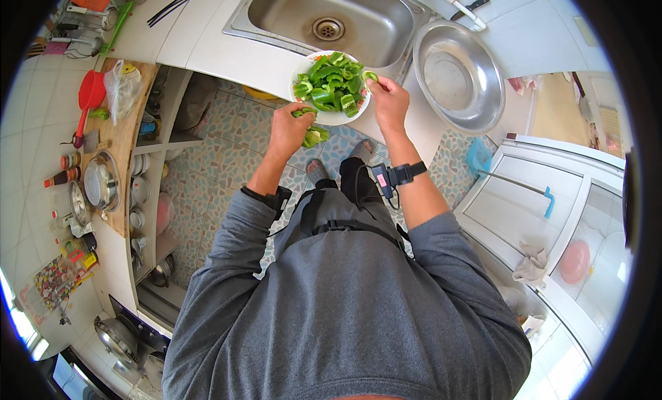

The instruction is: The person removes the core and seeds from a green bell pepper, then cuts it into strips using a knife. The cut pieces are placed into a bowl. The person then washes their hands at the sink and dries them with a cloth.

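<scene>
A white plate (331, 119) with a patterned rim sits at the counter's front edge, heaped with torn pieces of green pepper (331, 82). My left hand (290, 126) is at the plate's near left side, its fingers closed on green pepper. A larger piece of pepper (314, 136) hangs below those fingers, clear of the plate. At the plate's right rim, my right hand (392, 101) pinches a small pepper piece (370, 76) between thumb and fingertips. Part of the held pepper is hidden by the left fingers.
Behind the plate is a stainless steel sink (279, 17) with a drain. A large metal basin (489, 79) stands to the right, with a knife (470, 8) beyond it. Chopsticks (173, 6) lie at the back left. A red ladle (92, 92) rests on a wooden board (120, 141).
</scene>
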Action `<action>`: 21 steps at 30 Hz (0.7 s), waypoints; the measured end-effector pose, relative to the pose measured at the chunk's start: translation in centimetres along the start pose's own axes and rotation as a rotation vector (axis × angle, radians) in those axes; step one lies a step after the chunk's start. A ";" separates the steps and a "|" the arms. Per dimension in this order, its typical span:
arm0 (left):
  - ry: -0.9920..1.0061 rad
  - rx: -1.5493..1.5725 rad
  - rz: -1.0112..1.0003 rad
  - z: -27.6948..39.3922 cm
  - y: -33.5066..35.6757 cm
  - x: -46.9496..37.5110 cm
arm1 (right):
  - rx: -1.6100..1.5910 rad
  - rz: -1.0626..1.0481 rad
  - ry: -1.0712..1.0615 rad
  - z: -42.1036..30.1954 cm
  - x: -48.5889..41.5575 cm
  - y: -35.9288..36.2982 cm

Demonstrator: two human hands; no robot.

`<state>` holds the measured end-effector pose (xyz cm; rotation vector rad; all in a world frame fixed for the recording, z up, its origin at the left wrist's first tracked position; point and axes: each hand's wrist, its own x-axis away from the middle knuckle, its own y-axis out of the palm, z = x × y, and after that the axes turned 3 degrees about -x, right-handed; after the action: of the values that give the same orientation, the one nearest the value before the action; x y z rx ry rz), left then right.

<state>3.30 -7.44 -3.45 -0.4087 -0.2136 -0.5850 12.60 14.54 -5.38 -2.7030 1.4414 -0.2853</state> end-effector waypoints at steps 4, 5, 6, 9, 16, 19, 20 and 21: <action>-0.021 -0.131 0.034 -1.1 0.3 -1.2 | 0.332 -0.101 -0.144 1.0 -0.3 1.3; -0.010 -0.149 0.051 -1.2 0.6 -1.3 | 0.407 -0.063 -0.190 1.0 -0.2 1.5; -0.011 -0.168 0.043 -1.3 0.6 -1.5 | 0.472 -0.034 -0.236 1.1 0.0 1.6; 0.020 -0.234 0.081 -1.4 0.7 -1.5 | 0.606 0.004 -0.326 0.8 0.4 1.2; -0.108 0.477 0.024 -0.6 -1.4 -0.7 | 0.711 -0.095 -0.098 0.4 0.2 0.6; -0.018 0.612 0.050 0.2 -2.0 -0.4 | 0.682 -0.108 -0.048 1.1 -0.5 0.5; -0.008 0.623 0.049 0.4 -2.1 -0.3 | 0.685 -0.115 -0.049 1.2 -0.7 0.4; 0.019 0.645 0.039 0.7 -2.3 -0.3 | 0.678 -0.110 -0.082 1.1 -0.9 0.3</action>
<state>1.63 -8.75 -2.24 0.2165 -0.3594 -0.4512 12.10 15.08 -6.60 -2.2012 0.9412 -0.5459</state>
